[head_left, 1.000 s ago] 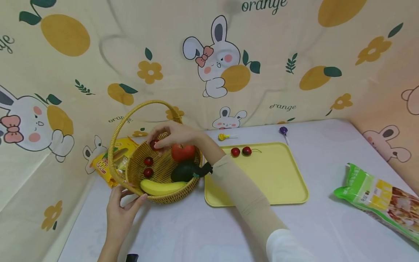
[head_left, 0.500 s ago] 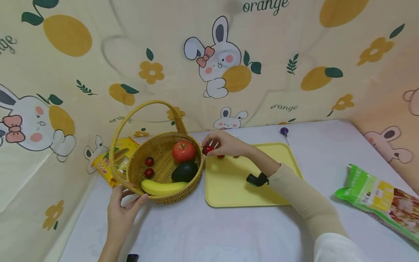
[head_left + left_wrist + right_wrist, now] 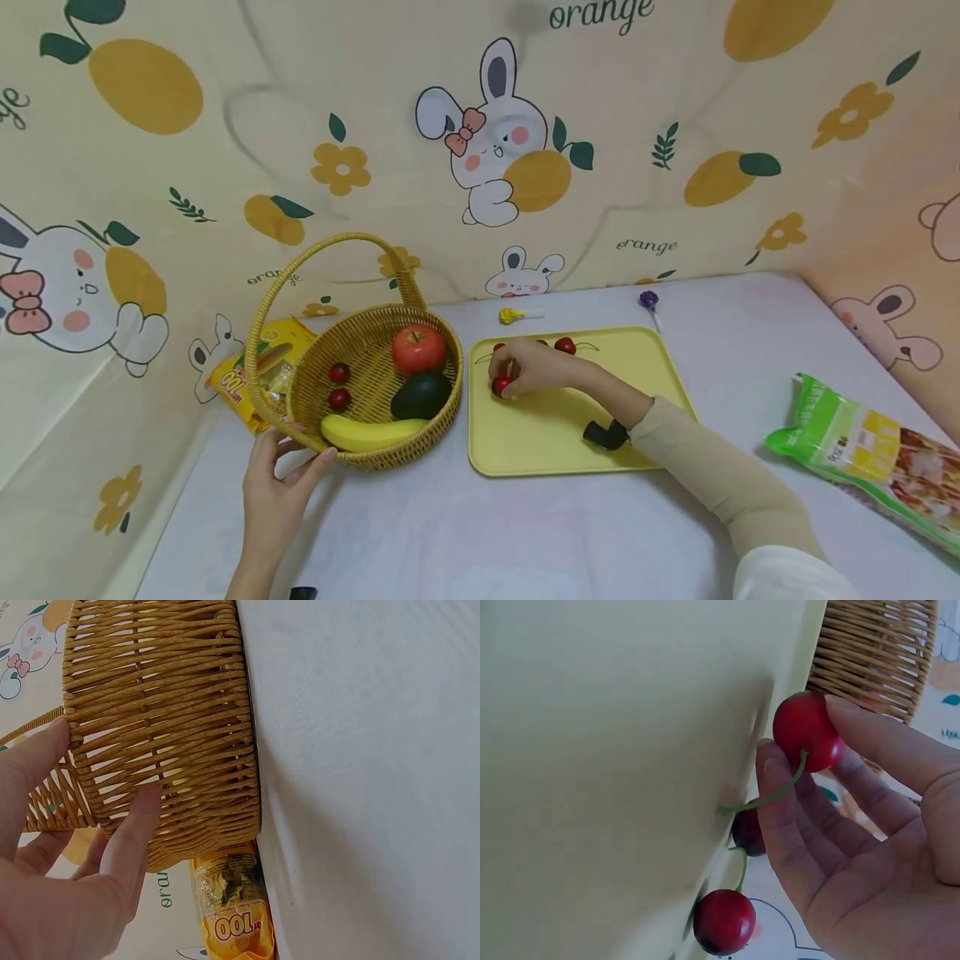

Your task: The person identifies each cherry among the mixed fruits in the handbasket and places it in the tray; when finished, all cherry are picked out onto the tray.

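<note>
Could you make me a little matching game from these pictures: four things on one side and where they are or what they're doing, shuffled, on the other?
Things:
1. Banana
2. Purple lollipop
3. Left hand
4. Right hand

Places and states:
A. Pinching a red cherry by the yellow tray
B. On the table, beyond the tray's far edge
C. Touching the outside of the basket
D. Inside the basket, along its near side

Pairs: 1-D, 2-B, 3-C, 4-A

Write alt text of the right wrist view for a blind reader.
A right hand pinches a red cherry with a green stem at a yellow tray. Two more cherries appear lower in view, with a wicker basket at upper right.
</note>
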A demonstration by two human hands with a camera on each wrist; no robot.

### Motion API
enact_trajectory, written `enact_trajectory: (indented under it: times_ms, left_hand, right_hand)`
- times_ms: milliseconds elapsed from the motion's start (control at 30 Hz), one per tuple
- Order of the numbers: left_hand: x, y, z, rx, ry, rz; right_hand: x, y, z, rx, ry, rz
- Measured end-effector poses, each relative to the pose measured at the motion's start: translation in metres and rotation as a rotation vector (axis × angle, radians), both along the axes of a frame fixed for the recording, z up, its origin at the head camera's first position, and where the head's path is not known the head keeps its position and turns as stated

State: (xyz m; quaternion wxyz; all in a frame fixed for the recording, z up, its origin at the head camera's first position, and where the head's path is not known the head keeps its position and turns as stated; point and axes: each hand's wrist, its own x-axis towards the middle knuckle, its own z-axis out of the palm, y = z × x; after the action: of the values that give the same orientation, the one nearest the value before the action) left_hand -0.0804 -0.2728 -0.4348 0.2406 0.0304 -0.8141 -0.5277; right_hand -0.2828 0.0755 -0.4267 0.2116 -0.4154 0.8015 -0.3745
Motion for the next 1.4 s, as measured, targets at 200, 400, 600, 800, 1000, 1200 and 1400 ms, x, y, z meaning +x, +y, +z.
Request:
enact_trajectory:
  times_ms: [200, 400, 600, 800, 1000, 1200, 1400]
  left_hand:
    - [0.0, 0.001, 0.001, -0.014, -0.004, 0.001]
    - [0.0, 0.0, 0.0, 0.001, -0.023, 0.024]
    - [0.0, -0.003, 0.001, -0.011, -0.017, 0.039]
    - [0.0, -0.003, -0.001, -0.028, 0.026, 0.023]
    - [0.0, 0.0, -0.003, -0.031, 0.002, 0.027]
    - [-0.001, 0.001, -0.002, -0.02, -0.004, 0.022]
    - [-0.001, 0.0, -0.002, -0.019, -0.005, 0.02]
  right_hand:
    - [0.004, -0.002, 0.003, 0.094, 0.133, 0.014]
    - [0.011, -0.027, 0.057, 0.075, 0.307, -0.075]
    - [0.006, -0.096, 0.104, -0.099, 0.247, 0.06]
    - [-0.008, -0.18, 0.098, 0.001, 0.051, 0.202]
    - [-0.011, -0.228, 0.073, 0.239, -0.054, 0.239]
    - [-0.013, -0.244, 0.051, 0.291, -0.115, 0.186]
    - [-0.013, -0.248, 0.036, 0.243, -0.09, 0.167]
